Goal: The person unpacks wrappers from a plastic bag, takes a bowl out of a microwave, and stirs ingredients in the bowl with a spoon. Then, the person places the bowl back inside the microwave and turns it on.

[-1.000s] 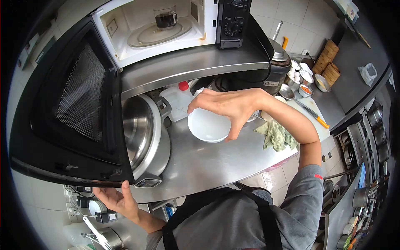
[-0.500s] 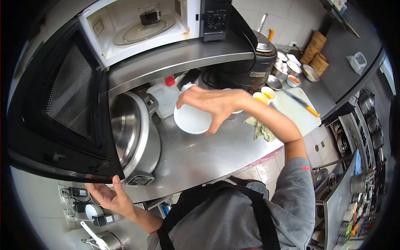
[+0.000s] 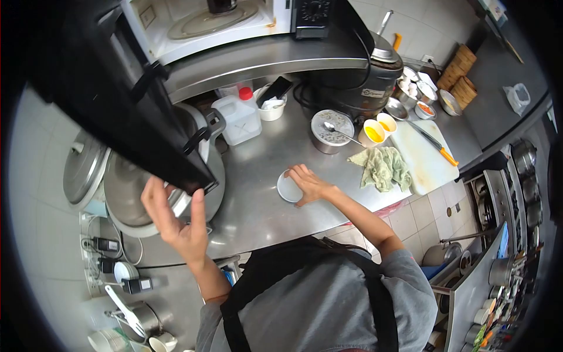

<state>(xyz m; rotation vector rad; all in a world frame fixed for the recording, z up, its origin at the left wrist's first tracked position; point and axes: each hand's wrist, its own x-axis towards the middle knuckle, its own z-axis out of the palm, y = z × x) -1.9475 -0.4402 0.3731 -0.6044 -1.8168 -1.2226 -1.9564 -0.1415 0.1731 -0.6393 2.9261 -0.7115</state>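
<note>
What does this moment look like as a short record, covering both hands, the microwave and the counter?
Left hand: at the lower edge of the microwave door; firmness of grip unclear
Right hand: fingers and thumb around a small white bowl
Microwave: open; dark-filled cup inside, cut off by the frame's top
Counter: metal pot with spoon across it, two cups with yellow contents, crumpled green cloth
Cutting board: orange-handled knife on it
</note>
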